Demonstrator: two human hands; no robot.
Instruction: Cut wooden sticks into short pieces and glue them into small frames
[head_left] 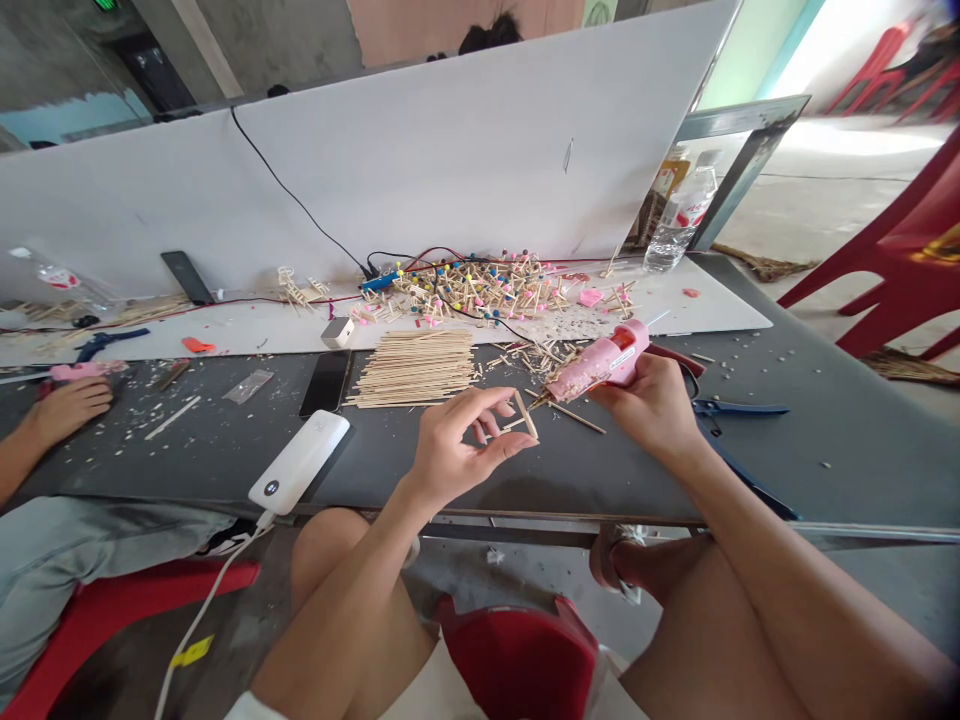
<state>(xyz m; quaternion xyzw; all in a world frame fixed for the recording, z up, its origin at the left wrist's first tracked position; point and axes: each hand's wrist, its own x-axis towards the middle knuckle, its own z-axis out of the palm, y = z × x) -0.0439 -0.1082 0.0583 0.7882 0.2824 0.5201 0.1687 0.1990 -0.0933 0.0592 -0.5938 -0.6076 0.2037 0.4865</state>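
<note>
My left hand [457, 440] pinches a small frame of thin wooden sticks [527, 418] between thumb and fingertips, above the table's front part. In my right hand [664, 405] is a pink hot glue gun [600, 362], its nozzle pointing left and down at the wooden frame. The metal tip is very close to the frame; whether they touch I cannot tell. Behind my left hand lies a row of thin wooden sticks [416, 368], side by side. Short stick pieces [544, 355] are scattered behind the glue gun.
A pile of stick pieces with coloured balls [480, 285] lies along the white partition [450, 160]. Blue-handled pliers [739, 408] are at right. A white power bank [300, 460] and a phone [325, 384] lie left. A co-worker's hand [71, 405] is at far left; a water bottle [682, 215] stands back right.
</note>
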